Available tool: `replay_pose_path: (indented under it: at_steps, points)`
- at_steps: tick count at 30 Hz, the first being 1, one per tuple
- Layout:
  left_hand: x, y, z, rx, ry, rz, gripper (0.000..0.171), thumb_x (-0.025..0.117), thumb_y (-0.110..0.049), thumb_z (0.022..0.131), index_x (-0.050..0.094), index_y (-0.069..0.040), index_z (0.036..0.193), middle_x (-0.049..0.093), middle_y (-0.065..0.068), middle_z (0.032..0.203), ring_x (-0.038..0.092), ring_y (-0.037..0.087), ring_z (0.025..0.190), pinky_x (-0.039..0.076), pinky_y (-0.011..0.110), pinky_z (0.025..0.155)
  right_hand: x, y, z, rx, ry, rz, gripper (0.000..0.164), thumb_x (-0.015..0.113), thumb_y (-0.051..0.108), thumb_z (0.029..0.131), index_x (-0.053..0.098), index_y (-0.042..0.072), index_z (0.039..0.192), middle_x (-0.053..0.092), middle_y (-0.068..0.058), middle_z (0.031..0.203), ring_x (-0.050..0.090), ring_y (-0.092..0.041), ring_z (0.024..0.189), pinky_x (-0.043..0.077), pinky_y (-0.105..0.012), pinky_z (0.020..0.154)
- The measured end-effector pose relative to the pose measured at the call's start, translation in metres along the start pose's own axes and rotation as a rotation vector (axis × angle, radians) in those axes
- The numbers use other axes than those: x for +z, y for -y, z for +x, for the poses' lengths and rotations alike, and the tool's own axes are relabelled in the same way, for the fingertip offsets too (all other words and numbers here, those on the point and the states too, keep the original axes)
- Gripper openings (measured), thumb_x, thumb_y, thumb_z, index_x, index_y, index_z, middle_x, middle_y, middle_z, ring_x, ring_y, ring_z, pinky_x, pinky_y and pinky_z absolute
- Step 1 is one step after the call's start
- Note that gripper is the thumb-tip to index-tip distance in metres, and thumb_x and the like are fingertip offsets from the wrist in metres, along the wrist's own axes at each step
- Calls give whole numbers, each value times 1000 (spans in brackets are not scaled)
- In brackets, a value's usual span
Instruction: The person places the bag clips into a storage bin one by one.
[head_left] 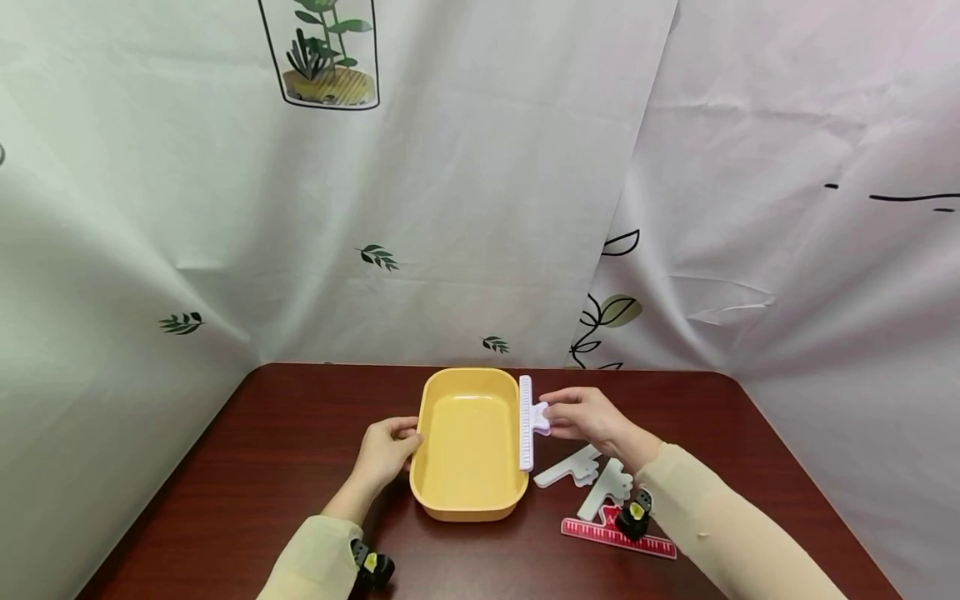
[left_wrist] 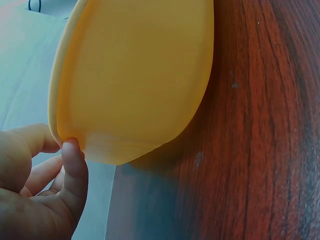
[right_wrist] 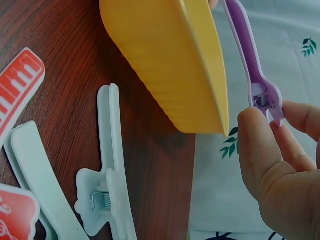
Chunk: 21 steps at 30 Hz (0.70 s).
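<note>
A yellow rectangular tray (head_left: 468, 511) stands on the table in the head view, with a bare inside. My left hand (head_left: 387, 452) pinches its left rim between thumb and fingers; the left wrist view shows the thumb over the edge of the tray (left_wrist: 135, 75). My right hand (head_left: 588, 419) holds a purple bag clip (head_left: 527, 425) by its handle, level with the tray's right rim. In the right wrist view the thumb and fingers squeeze the handle ends of the purple clip (right_wrist: 260, 95), beside its spring.
Right of the tray lie two white bag clips (head_left: 566, 467) (right_wrist: 114, 165) and a red-and-white bag clip (head_left: 618, 537), partly under my right wrist. The dark red wooden table (head_left: 300, 400) meets a white patterned cloth (head_left: 450, 208) at the back.
</note>
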<state>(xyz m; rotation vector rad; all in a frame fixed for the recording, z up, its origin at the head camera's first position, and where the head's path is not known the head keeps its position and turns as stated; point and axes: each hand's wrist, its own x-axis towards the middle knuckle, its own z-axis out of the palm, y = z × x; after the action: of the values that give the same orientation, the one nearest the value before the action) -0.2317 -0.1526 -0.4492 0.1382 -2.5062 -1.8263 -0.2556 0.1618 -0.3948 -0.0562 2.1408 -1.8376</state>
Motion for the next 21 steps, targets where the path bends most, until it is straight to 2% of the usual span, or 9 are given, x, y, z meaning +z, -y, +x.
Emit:
replay_pose_path:
  at_steps: [7,21]
  points:
    - [0,0,0,0,0,1,33,62,-1,84,62,8,116,64,16,89,59,13,61,54,30,47,6,3,1,12,2,-22,44,66,8,85,55,-8,125,67,-10,95,67,-15,78,55,-44,83]
    - [0,-1,-1,2,7,6,34,61,0,84,61,9,116,64,16,89,60,14,62,54,30,47,14,2,4,2,40,-22,47,66,7,85,52,-11,126,69,-8,91,67,-15,79,58,-37,78]
